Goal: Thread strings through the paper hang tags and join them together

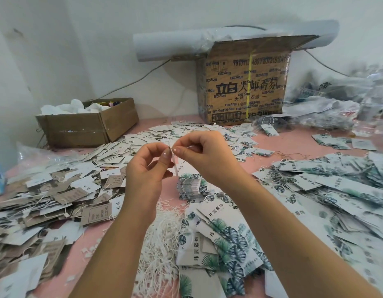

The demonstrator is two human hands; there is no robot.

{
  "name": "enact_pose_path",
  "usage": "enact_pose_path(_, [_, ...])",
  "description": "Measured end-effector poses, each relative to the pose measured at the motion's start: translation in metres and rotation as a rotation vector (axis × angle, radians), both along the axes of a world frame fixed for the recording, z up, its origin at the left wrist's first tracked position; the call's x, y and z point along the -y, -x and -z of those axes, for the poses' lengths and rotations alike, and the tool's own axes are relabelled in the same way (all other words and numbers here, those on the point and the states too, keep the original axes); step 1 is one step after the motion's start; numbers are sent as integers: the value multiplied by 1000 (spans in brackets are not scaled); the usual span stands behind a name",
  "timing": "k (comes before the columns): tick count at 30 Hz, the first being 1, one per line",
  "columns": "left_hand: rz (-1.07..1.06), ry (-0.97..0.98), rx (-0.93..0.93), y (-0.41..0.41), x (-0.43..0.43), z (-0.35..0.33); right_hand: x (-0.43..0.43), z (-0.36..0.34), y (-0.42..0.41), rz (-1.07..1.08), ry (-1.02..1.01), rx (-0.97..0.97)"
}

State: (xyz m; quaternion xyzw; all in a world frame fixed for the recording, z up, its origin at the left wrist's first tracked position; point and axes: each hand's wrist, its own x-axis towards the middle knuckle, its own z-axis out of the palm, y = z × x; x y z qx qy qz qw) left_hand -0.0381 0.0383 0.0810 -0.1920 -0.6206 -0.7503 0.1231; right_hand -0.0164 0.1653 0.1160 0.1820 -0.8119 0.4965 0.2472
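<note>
At the centre of the frame, the left hand (146, 168) and right hand (200, 157) are meeting fingertip to fingertip, both pinching a white string (169, 145) above a hang tag (175, 166) (seen edge-on), which is hanging over the pink table (298, 139), with loose strings (162, 237) lying at lower centre.

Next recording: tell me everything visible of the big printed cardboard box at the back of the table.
The cardboard box is brown corrugated board, printed all over with black characters and small logos, with a barcode near its lower left corner. A yellow strap runs vertically down its front. It stands upright on the pink table against the white wall, top flaps open, crumpled clear plastic at its opening and a white roll lying across behind its top. Loose paper tags lie at its foot.
</note>
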Motion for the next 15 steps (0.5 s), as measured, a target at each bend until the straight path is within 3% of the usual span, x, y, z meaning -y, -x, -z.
enact_pose_path(8, [-47,52,12,-2,-2,-3,-2,3,2,-18,-35,49])
enact_pose_path(15, [-46,-235,106,-2,5,-11,-39,1,5,42,-115,286])
